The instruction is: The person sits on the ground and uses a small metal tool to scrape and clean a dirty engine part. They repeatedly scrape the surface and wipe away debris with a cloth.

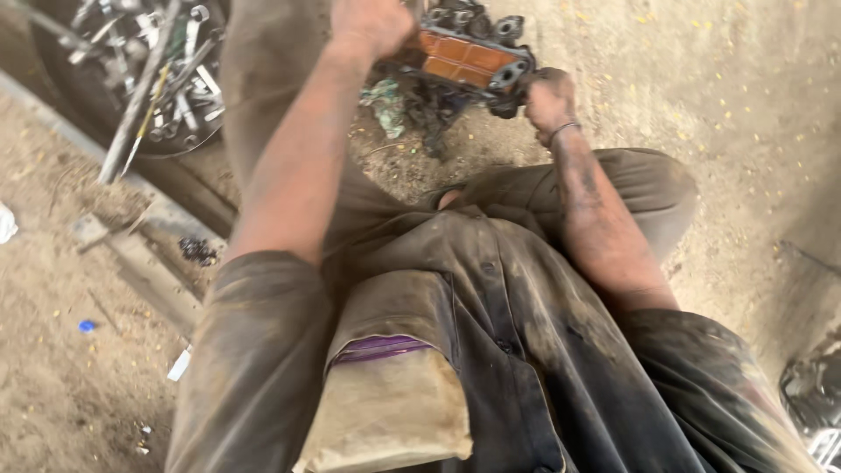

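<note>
A greasy metal engine part (469, 60) with an orange-brown rectangular face lies on the dirt ground in front of me, near the top of the view. My left hand (368, 24) is closed at the part's left end. My right hand (547, 98) is clenched on its right end, near a round dark fitting. What lies under either palm is hidden. My forearms and dirty dark work clothes fill the middle of the view.
A round pan (188, 140) full of several wrenches and sockets sits at the upper left, with a long metal rod (131, 109) leaning over it. A wooden plank (140, 263) lies on the sandy ground. A dark object (810, 394) shows at the lower right.
</note>
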